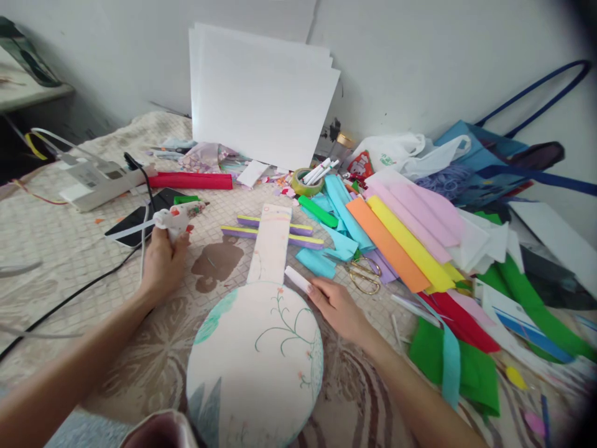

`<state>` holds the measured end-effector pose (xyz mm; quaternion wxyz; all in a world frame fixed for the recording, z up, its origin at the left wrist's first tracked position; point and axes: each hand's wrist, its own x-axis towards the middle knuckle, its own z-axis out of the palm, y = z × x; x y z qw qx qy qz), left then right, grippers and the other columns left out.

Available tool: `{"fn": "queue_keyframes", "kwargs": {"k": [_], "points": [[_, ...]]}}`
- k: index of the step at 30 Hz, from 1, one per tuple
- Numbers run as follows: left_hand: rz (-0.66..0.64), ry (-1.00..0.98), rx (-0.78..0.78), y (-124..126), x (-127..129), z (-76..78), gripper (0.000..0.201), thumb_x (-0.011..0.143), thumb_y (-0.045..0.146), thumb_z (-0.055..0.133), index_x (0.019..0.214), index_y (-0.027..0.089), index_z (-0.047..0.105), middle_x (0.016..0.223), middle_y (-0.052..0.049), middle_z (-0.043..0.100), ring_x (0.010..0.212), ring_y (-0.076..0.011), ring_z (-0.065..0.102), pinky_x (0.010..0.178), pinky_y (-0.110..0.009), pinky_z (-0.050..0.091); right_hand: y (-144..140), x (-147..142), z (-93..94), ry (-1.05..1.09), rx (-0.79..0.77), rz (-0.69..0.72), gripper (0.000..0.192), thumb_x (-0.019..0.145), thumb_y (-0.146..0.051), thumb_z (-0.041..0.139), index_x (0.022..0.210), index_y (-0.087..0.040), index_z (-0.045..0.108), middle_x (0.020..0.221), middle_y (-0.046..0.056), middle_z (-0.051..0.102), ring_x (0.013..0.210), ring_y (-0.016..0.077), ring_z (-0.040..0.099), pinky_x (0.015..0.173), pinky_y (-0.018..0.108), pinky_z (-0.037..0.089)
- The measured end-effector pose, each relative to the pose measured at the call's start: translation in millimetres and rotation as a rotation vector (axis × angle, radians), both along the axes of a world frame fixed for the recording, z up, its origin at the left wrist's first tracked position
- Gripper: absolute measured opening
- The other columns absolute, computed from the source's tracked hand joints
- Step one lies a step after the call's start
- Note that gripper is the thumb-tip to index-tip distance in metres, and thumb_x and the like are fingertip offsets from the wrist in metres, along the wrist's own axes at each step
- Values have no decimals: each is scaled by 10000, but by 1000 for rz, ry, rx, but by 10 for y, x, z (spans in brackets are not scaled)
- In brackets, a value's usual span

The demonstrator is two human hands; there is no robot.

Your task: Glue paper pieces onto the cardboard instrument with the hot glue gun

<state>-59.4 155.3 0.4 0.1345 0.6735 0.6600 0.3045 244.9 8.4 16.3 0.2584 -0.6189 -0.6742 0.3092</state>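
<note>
My left hand (164, 260) is wrapped round a white hot glue gun (173, 221), with a glue stick poking out of its back end and its nozzle pointing right. A small white strip (297, 279) is pinched in my right hand (334, 303), close to the neck of a cardboard cutout. This cutout (256, 361) lies flat on the table, a round body drawn with orange flowers, green vines and grey leaf shapes. Its straight neck (270, 242) points away from me. Two purple and yellow strips (242, 232) lie crosswise at the neck, their middles hidden by it.
A power strip (100, 183) and cables lie left, near a black phone-like slab (140, 214). Gold-handled scissors (364, 275), coloured paper rolls (387, 242) and scraps crowd the right. White boards (261, 93) lean on the wall. A tape roll (305, 183) holds markers.
</note>
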Motion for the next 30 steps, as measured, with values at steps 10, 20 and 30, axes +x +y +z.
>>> {"fn": "queue_keyframes", "kwargs": {"k": [10, 20, 30], "points": [[-53, 54, -125, 218, -35, 77, 400, 859, 410, 505, 1145, 137, 439, 1050, -89, 570, 968, -261, 563, 841, -382, 453, -19, -27, 82, -73, -10, 13, 344, 977, -382, 339, 882, -184, 604, 811, 28, 586, 790, 165, 543, 693, 278, 391], [-37, -7, -91, 133, -75, 40, 536, 829, 340, 557, 1289, 114, 400, 1157, -113, 575, 990, -238, 575, 880, -380, 466, -71, -50, 196, -179, -9, 86, 308, 974, -362, 363, 1051, -225, 628, 867, 36, 592, 815, 171, 567, 718, 292, 410], [-50, -59, -47, 110, -95, -1, 605, 816, 338, 574, 1333, 100, 369, 1220, -139, 558, 1008, -227, 589, 873, -370, 497, 24, -28, 159, -240, 21, 95, 347, 978, -367, 344, 925, -202, 645, 792, 30, 579, 772, 168, 559, 685, 285, 403]]}}
